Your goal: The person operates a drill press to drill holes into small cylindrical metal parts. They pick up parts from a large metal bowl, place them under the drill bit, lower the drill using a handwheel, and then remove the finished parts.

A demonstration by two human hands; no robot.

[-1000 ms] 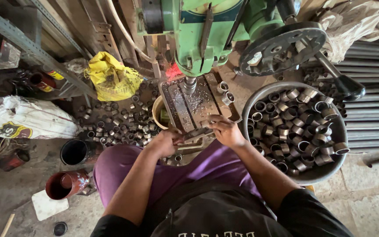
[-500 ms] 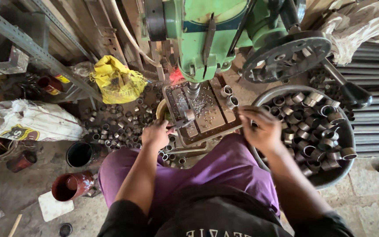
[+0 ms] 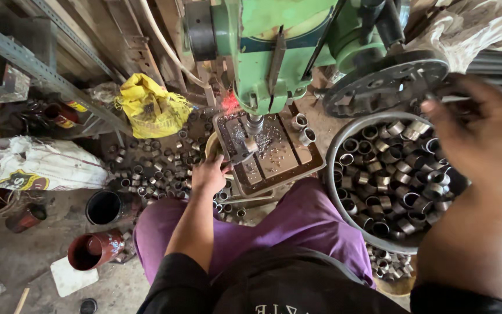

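Observation:
My left hand (image 3: 207, 174) is closed on a dark holding tool (image 3: 240, 156) at the left edge of the drill table (image 3: 286, 166). The tool's tip lies right under the drill bit (image 3: 254, 125) of the green drill press (image 3: 274, 52). Metal chips and two short metal rings (image 3: 302, 129) lie on the table. My right hand (image 3: 477, 134) is raised and blurred at the right, beside the dark round handwheel (image 3: 387, 84) and above a basin full of rings. Whether it grips anything is unclear.
A large metal basin (image 3: 337, 192) full of short metal rings stands to my right. More rings (image 3: 158, 163) litter the floor at left, near a yellow bag (image 3: 149, 107), a white sack (image 3: 36, 166), a black cup (image 3: 104, 206) and a red can (image 3: 91, 250). Steel pipes (image 3: 498, 64) lie far right.
My left hand has carried the holding tool up to the drill table under the bit. My right hand let go of it and rose to the right toward the handwheel.

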